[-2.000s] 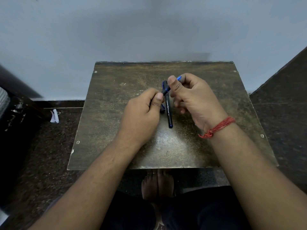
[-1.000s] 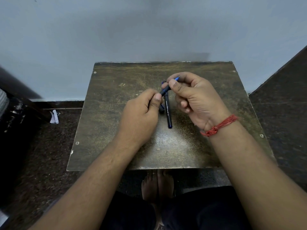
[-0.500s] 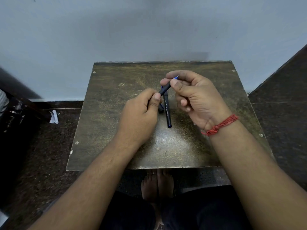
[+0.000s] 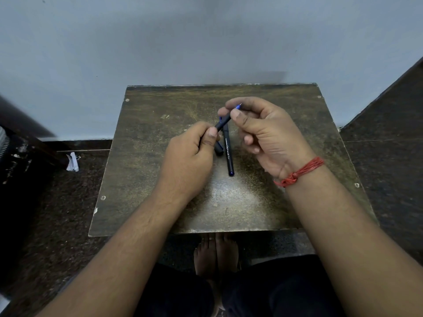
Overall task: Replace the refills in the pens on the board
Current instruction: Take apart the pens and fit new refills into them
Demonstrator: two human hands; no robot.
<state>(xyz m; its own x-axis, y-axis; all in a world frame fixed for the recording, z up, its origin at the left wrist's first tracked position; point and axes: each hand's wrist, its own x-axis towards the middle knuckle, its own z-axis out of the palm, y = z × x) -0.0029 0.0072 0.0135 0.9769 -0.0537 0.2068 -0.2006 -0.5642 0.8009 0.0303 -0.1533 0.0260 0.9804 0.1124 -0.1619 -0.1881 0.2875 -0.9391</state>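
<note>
A dark pen barrel point(image 4: 222, 123) is held slanted above the worn brown board point(image 4: 146, 179). My left hand point(image 4: 190, 156) grips its lower end, and my right hand point(image 4: 263, 133) pinches its blue tip section point(image 4: 238, 107) between thumb and fingers. Under them a second dark pen point(image 4: 228, 154) with white lettering lies flat on the board, pointing towards me. A dark cap or pen part point(image 4: 219, 148) lies beside it, partly hidden by my left thumb.
The board stands against a pale wall point(image 4: 206, 37), with dark floor on both sides. A scrap of white paper point(image 4: 72, 161) lies on the floor at the left. My bare feet point(image 4: 216, 255) show below the board's near edge.
My right hand has lifted slightly and shifted its fingers along the pen's tip end. The left hand holds the barrel in about the same place. The pen on the board has not moved.
</note>
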